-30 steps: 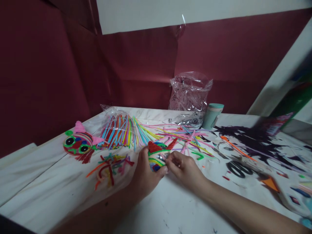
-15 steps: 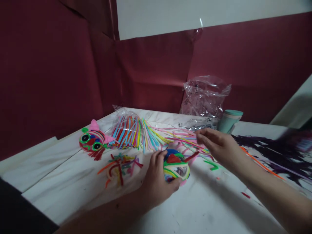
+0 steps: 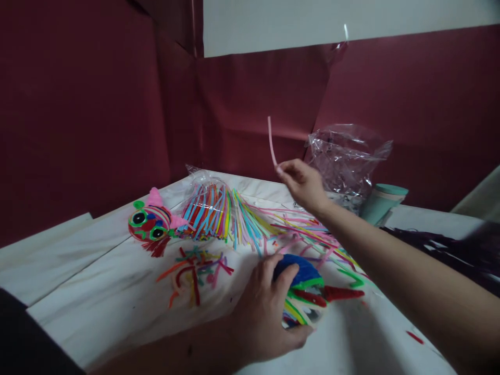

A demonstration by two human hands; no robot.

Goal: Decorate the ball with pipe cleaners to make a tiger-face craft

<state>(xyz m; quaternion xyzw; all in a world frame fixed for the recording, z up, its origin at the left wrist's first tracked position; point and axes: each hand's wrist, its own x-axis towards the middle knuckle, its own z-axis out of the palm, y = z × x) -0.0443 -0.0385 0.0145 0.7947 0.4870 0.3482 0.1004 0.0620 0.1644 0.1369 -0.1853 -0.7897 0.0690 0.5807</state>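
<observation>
My left hand (image 3: 269, 307) grips a rounded mask-like craft piece (image 3: 302, 273) from its left side, with fingers on top and the thumb along the lower edge. Blue, green, red and yellow strips cover the piece, and a red tuft sticks out to its right. Raised above the table, my right hand (image 3: 300, 182) pinches the lower end of a thin pink pipe cleaner (image 3: 271, 140), which points upward. Below that hand, loose pipe cleaners (image 3: 289, 221) in many colours spread over the table.
A finished-looking face craft (image 3: 150, 224) with pink ears lies at the left. Short cut pieces (image 3: 195, 271) are piled near it. A bundle of strips in a clear bag (image 3: 211, 208), a crumpled plastic bag (image 3: 347, 156), a green cylinder (image 3: 385, 200) and dark purple strands (image 3: 441, 255) lie around.
My right hand has lifted a pink pipe cleaner up from the loose strips and moved left. The craft piece in my left hand has turned, showing more blue. The view has shifted slightly.
</observation>
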